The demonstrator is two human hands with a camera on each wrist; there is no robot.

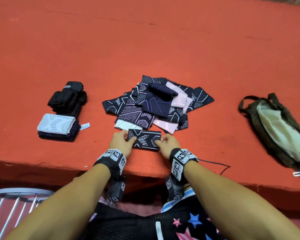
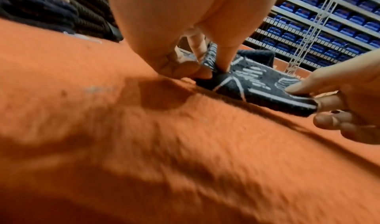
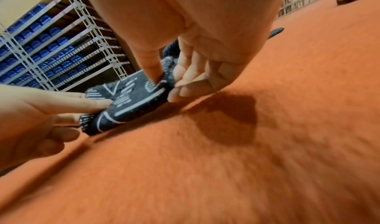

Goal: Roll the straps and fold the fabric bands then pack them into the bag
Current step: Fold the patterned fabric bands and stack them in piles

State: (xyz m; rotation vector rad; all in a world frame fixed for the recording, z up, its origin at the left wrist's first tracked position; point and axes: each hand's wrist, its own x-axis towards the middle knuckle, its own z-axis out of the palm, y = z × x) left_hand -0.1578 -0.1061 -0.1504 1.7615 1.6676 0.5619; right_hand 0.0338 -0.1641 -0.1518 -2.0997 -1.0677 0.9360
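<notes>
We had the folded band (image 1: 144, 139) lying flat on the red table (image 1: 145, 49) at six o'clock from the loose pile (image 1: 156, 103), its long axis running nine to three. Our left hand (image 1: 120, 142) pinched its nine o'clock end and our right hand (image 1: 167, 144) pinched the three o'clock end. The folded stack (image 1: 57, 127) sat at nine o'clock, nearer the left hand; the bag (image 1: 277, 129) lay well apart at three o'clock, nearer the right.
</notes>
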